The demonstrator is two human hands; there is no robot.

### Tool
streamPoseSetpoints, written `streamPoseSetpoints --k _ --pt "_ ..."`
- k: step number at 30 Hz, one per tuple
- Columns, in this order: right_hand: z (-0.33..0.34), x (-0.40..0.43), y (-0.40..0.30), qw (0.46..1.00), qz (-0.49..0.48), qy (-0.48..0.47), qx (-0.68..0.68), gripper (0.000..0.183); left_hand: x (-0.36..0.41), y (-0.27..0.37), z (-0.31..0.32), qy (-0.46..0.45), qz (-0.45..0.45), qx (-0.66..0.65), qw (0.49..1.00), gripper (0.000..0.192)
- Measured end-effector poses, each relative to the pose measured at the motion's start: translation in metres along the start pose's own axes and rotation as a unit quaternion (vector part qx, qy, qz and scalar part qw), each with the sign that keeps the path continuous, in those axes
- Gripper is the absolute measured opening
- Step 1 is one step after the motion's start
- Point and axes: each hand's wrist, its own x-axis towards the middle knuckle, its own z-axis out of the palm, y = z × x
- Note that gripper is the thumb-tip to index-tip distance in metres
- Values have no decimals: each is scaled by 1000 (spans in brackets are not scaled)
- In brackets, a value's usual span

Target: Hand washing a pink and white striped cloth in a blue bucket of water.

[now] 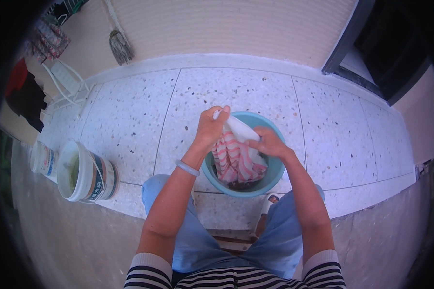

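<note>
A pink-and-white striped cloth garment (235, 155) with a plain white edge hangs over a round turquoise plastic basin (279, 173) on the floor between my knees. My left hand (212, 124) grips one end of the white edge above the basin's left side. At the right side, my right hand (268, 141) pinches the other end, so the white part is stretched between them. The garment's lower folds rest inside the basin, over something dark at the bottom that I cannot make out.
Two white plastic buckets, a large one (86, 173) and a smaller one (43, 159), stand at the left. A mop head (120, 47) hangs by the back wall. A white metal folding chair (67, 77) is at the far left, and a dark-framed doorway (361, 85) at the right.
</note>
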Motion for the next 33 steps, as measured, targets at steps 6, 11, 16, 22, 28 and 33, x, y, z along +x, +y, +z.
streamPoseSetpoints --k 6,11,16,22,28,33 --pt "0 8 -13 913 69 209 344 19 12 -18 14 101 -61 -115 986 35" --pt "52 -14 -94 930 -249 264 59 18 17 -50 16 130 -157 -207 957 42" --pt "37 18 -40 925 -128 318 -166 23 -10 -44 53 3 -229 -239 944 43" --pt "69 5 -73 911 -175 352 -125 28 -2 -55 31 35 -234 -326 915 30" --pt "35 26 -40 928 -69 320 -178 30 -12 -50 54 -22 -144 -379 914 28" --pt "50 13 -69 930 -5 346 -122 24 -23 -25 50 45 -211 -215 953 26"
